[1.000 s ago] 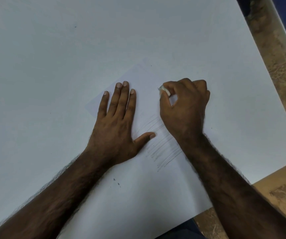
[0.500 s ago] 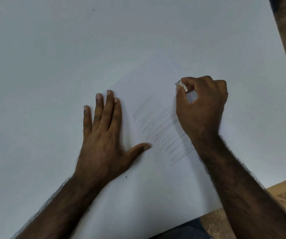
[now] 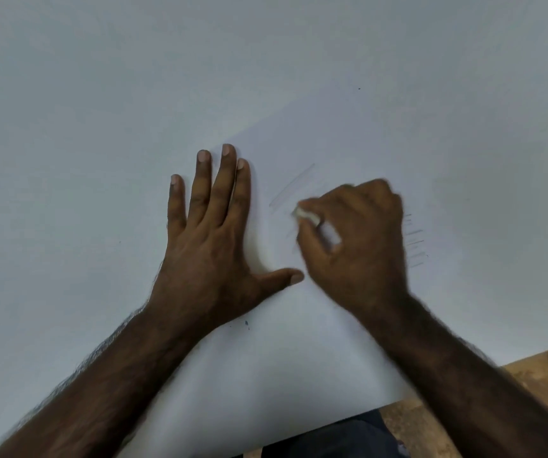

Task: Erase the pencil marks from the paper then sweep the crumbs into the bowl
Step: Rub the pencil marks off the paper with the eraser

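A white sheet of paper (image 3: 348, 137) lies on the white table, its edges faint. My left hand (image 3: 213, 233) presses flat on the sheet's left part, fingers straight and thumb spread. My right hand (image 3: 358, 239) pinches a small white eraser (image 3: 305, 215) between thumb and fingers and holds it down on the paper; the hand is blurred. Faint pencil marks (image 3: 294, 185) show up and left of the eraser, and darker strokes (image 3: 414, 246) stick out to the right of the hand. The strokes under the hand are hidden. No bowl is in view.
The white table (image 3: 100, 94) fills most of the view. Its near edge runs along the bottom right, where a brown patterned floor (image 3: 530, 371) shows. A small blue-grey speck (image 3: 246, 323) lies beside my left wrist. Dark clothing (image 3: 332, 438) shows below the table edge.
My right hand has moved down with the eraser from above the scribble onto it. The strokes left of the hand look much fainter. My left hand stays flat.
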{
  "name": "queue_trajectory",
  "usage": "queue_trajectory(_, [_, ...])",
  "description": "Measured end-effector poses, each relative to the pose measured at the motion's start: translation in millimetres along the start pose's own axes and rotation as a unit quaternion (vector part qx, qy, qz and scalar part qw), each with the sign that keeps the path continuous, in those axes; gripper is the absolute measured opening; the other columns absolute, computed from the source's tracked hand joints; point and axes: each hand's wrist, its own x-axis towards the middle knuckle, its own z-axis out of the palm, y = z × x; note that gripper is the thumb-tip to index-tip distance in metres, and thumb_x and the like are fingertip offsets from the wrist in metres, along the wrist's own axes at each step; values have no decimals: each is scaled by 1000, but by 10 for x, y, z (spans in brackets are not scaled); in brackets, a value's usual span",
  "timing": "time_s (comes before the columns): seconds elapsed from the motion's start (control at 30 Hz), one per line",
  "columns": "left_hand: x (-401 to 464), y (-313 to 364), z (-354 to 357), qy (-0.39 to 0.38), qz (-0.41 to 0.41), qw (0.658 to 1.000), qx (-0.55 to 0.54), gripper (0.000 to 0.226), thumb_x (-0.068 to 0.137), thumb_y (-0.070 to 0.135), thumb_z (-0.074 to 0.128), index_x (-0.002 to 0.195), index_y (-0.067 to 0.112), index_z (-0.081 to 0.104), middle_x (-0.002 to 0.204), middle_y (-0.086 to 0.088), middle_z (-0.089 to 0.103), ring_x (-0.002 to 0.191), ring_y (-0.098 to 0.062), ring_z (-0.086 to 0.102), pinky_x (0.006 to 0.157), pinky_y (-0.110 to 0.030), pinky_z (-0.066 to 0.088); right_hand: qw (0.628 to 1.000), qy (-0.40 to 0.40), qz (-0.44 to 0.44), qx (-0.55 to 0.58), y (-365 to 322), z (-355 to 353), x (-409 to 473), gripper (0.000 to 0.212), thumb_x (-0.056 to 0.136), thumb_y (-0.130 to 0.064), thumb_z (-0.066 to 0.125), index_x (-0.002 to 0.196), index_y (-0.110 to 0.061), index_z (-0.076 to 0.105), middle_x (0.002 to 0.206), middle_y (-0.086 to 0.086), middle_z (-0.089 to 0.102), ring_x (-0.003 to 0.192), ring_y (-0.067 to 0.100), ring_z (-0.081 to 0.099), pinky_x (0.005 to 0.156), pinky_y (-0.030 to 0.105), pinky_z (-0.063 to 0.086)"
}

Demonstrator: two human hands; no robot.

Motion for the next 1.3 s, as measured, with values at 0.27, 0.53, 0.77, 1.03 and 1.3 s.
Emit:
queue_trajectory(0.27, [22, 59, -35, -26, -23, 999, -6, 139, 76, 97, 42, 173, 10, -8, 181, -6, -19, 166, -29, -24, 133, -61, -8, 999, -25, 20, 43, -208, 66, -172, 14, 94, -22, 75, 104, -14, 80, 96, 3, 76, 93, 34, 66, 84, 50, 47])
queue_trajectory(0.53, [41, 48, -44, -46, -23, 999, 3, 150, 69, 104, 48, 171, 15, -18, 178, -4, -29, 163, -27, -32, 133, -60, -13, 990, 65, 124, -17, 172, -22, 162, 13, 99, -27, 69, 99, -18, 79, 90, 0, 72, 91, 35, 60, 83, 43, 40])
queue_trajectory(0.77, [32, 58, -20, -23, -20, 1000, -2, 137, 77, 96, 38, 173, 10, -7, 181, -8, -19, 166, -30, -23, 133, -62, -8, 1000, -14, 8, 23, -244, 94, -30, 16, 92, -24, 75, 104, -15, 80, 96, 3, 76, 94, 32, 63, 81, 47, 45])
queue_trajectory(1.03, [40, 38, 16, -22, -20, 1000, 6, 147, 71, 102, 45, 172, 11, -11, 180, -8, -21, 166, -29, -25, 133, -61, -10, 995, 34, 90, 4, -50, 17, 169, 11, 93, -23, 72, 98, -16, 79, 91, 3, 74, 91, 37, 62, 82, 46, 44])
queue_trajectory(1.3, [38, 29, 22, -24, -16, 999, 13, 149, 70, 103, 46, 172, 12, -13, 180, -8, -23, 165, -28, -27, 133, -61, -10, 992, 63, 103, -25, 104, -16, 254, 10, 92, -25, 72, 96, -20, 80, 90, 0, 74, 92, 36, 60, 80, 47, 44])
